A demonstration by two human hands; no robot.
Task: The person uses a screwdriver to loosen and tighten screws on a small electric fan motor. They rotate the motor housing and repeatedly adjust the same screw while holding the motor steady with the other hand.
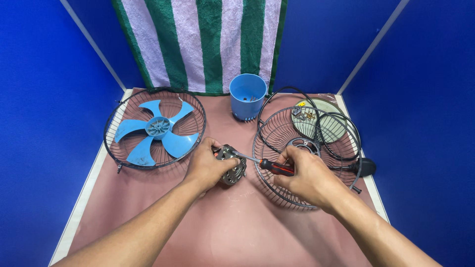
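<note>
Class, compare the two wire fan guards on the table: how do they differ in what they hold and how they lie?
The left guard cradles the blue blade; the right guard holds no blade, only a bare hub ring. The left guard lies clear of both hands; the right guard lies partly under the right hand, which holds the screwdriver. Both are round, dark wire cages.

Blade (157, 129) in left grille (118, 148), cup (247, 96) behind (centre), motor (231, 165) front
</note>
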